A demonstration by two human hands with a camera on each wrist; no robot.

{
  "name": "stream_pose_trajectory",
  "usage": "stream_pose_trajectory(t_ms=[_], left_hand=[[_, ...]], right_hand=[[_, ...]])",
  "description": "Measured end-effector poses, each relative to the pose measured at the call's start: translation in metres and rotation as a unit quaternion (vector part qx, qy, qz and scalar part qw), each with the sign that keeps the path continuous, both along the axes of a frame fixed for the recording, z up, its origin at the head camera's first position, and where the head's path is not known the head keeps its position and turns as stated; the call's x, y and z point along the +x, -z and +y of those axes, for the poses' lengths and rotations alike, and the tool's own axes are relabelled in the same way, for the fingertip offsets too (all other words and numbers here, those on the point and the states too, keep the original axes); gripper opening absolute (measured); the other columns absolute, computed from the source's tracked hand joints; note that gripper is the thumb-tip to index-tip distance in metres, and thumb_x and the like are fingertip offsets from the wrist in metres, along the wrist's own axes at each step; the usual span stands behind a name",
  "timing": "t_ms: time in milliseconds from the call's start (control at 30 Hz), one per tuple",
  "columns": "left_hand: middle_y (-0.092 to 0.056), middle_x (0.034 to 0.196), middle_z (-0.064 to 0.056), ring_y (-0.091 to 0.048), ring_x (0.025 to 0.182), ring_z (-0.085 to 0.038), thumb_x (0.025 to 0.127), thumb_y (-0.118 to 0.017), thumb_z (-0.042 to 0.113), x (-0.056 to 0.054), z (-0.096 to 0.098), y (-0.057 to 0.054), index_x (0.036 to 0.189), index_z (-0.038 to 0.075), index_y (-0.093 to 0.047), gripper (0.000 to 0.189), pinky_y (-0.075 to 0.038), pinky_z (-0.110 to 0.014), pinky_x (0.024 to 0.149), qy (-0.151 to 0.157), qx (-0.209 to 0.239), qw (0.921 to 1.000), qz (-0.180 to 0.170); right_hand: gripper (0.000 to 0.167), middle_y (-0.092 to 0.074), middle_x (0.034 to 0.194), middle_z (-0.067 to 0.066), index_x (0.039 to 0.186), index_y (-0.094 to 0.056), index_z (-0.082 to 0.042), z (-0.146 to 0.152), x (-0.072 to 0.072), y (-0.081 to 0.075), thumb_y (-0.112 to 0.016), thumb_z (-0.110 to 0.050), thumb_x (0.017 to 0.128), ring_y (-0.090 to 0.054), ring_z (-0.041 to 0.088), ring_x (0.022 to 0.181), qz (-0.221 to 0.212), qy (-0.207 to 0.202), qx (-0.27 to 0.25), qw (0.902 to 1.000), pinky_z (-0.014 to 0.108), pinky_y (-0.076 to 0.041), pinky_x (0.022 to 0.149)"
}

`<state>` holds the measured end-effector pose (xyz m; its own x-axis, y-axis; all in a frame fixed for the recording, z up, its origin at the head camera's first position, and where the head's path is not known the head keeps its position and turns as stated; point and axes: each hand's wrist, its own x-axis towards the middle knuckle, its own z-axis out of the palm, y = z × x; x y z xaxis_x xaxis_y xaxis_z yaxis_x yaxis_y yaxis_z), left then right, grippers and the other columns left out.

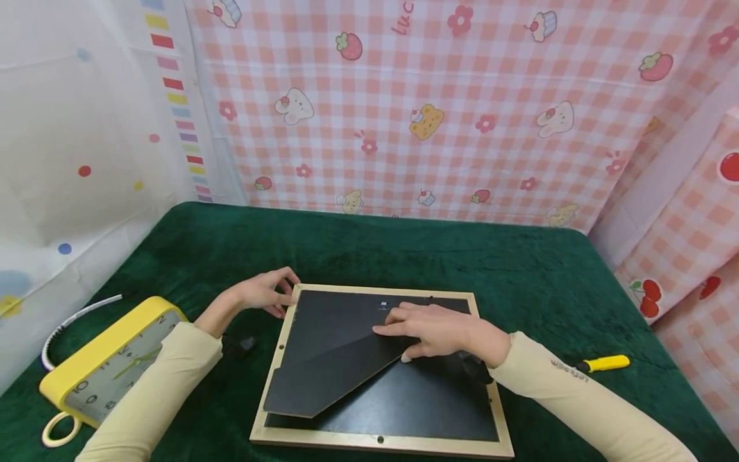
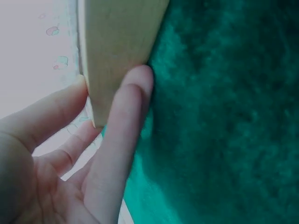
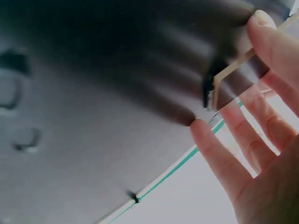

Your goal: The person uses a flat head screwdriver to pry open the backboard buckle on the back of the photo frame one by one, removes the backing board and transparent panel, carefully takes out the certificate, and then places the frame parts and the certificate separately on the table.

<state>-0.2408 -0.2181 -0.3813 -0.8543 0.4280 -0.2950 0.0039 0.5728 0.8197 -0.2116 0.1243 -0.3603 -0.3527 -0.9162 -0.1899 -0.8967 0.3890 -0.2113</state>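
Observation:
A picture frame with a pale wooden border [image 1: 323,439] lies face down, its black backing board [image 1: 439,404] upward. Across that board a black easel leg [image 1: 323,385] slants, its wide end toward the near left corner. My left hand [image 1: 268,292] grips the far left corner of the frame; in the left wrist view, thumb and fingers [image 2: 124,112] take the wooden edge [image 2: 121,37] from both sides. At the leg's narrow end, my right hand [image 1: 435,328] holds it, thumb [image 3: 268,39] at one edge and fingers reaching across the other.
A yellow-rimmed clock [image 1: 115,366] leans at the left, partly behind my left sleeve, with a white cord [image 1: 75,316] beside it. To the right lies a yellow-handled tool [image 1: 606,363]. Dark green cloth [image 1: 369,247] covers the table, and a pink checked curtain [image 1: 369,96] hangs behind.

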Motion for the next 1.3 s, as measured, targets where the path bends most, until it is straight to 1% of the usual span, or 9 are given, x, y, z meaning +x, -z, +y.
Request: stream_pose_trajectory(t_ms=[100,300,400,533,700,833,1033,1200,1300], left_hand=[[-0.043,0.101,-0.023,-0.06,0.072,-0.027,0.087,-0.055,0.007,-0.001,-0.001,0.001,0.118,-0.004,-0.034,0.039,-0.05,-0.036,0.064,0.004,0.008,1.0,-0.001],[-0.04,0.101,-0.022,-0.059,0.075,-0.026,0.089,-0.049,0.002,0.0,-0.002,0.004,0.12,-0.004,-0.033,0.036,-0.05,-0.037,0.066,0.016,0.019,0.9997,0.005],[-0.041,0.1,-0.022,-0.06,0.074,-0.026,0.089,-0.05,0.003,0.0,-0.002,0.005,0.12,-0.004,-0.034,0.036,-0.05,-0.037,0.065,0.019,0.024,0.9995,0.002],[-0.044,0.098,-0.022,-0.06,0.072,-0.027,0.088,-0.053,0.006,0.0,-0.003,0.004,0.118,-0.004,-0.034,0.037,-0.05,-0.037,0.064,0.009,0.024,0.9996,-0.006],[-0.045,0.1,-0.022,-0.06,0.073,-0.028,0.087,-0.057,0.01,0.0,-0.003,0.001,0.118,-0.004,-0.034,0.042,-0.05,-0.037,0.065,0.004,0.021,0.9997,-0.009],[-0.044,0.1,-0.022,-0.06,0.072,-0.028,0.086,-0.057,0.011,0.0,-0.001,0.0,0.118,-0.004,-0.035,0.041,-0.05,-0.037,0.064,0.005,0.02,0.9997,-0.008],[-0.044,0.098,-0.022,-0.06,0.071,-0.027,0.086,-0.058,0.01,-0.001,-0.001,0.001,0.116,-0.003,-0.035,0.04,-0.05,-0.037,0.063,-0.002,0.022,0.9997,-0.003],[-0.045,0.097,-0.021,-0.061,0.07,-0.026,0.086,-0.058,0.008,-0.001,-0.001,0.003,0.116,-0.003,-0.036,0.039,-0.05,-0.037,0.062,0.0,0.024,0.9997,-0.001],[-0.045,0.096,-0.02,-0.061,0.07,-0.025,0.086,-0.057,0.009,-0.001,-0.002,0.004,0.117,-0.003,-0.035,0.04,-0.051,-0.037,0.062,0.001,0.019,0.9998,0.0]], right_hand=[[0.059,-0.043,0.121,0.0,0.136,-0.037,-0.019,0.001,-0.002,-0.001,-0.062,-0.03,0.083,-0.039,0.012,0.105,0.008,-0.003,-0.017,0.9998,0.024,-0.042,0.076],[0.059,-0.044,0.121,0.001,0.135,-0.038,-0.018,-0.007,-0.003,-0.01,-0.062,-0.03,0.083,-0.04,0.012,0.102,0.052,-0.025,-0.031,0.9979,0.022,-0.042,0.069],[0.058,-0.043,0.122,0.001,0.136,-0.037,-0.019,-0.007,-0.002,-0.012,-0.061,-0.028,0.083,-0.039,0.012,0.104,0.038,-0.024,-0.017,0.9989,0.023,-0.042,0.073],[0.058,-0.043,0.122,0.001,0.135,-0.038,-0.018,0.0,0.0,-0.011,-0.062,-0.027,0.083,-0.039,0.012,0.106,0.024,-0.005,-0.014,0.9996,0.025,-0.042,0.076],[0.058,-0.044,0.122,0.0,0.135,-0.039,-0.02,0.004,0.0,-0.013,-0.062,-0.03,0.083,-0.039,0.012,0.105,0.034,-0.001,-0.018,0.9993,0.025,-0.043,0.073],[0.058,-0.042,0.123,0.0,0.135,-0.037,-0.021,0.003,-0.001,-0.021,-0.061,-0.031,0.083,-0.038,0.012,0.106,0.032,0.003,0.011,0.9994,0.024,-0.042,0.071],[0.058,-0.041,0.126,0.0,0.136,-0.037,-0.023,0.003,-0.002,-0.037,-0.062,-0.027,0.083,-0.036,0.016,0.113,0.029,0.024,0.039,0.9985,0.031,-0.042,0.079],[0.058,-0.041,0.127,0.001,0.135,-0.037,-0.022,0.011,0.0,-0.028,-0.062,-0.026,0.083,-0.036,0.016,0.114,-0.007,0.039,0.045,0.9982,0.033,-0.039,0.086],[0.058,-0.042,0.126,0.001,0.134,-0.039,-0.02,0.019,0.001,-0.02,-0.063,-0.025,0.082,-0.037,0.016,0.112,-0.012,0.048,0.037,0.9981,0.033,-0.039,0.086]])
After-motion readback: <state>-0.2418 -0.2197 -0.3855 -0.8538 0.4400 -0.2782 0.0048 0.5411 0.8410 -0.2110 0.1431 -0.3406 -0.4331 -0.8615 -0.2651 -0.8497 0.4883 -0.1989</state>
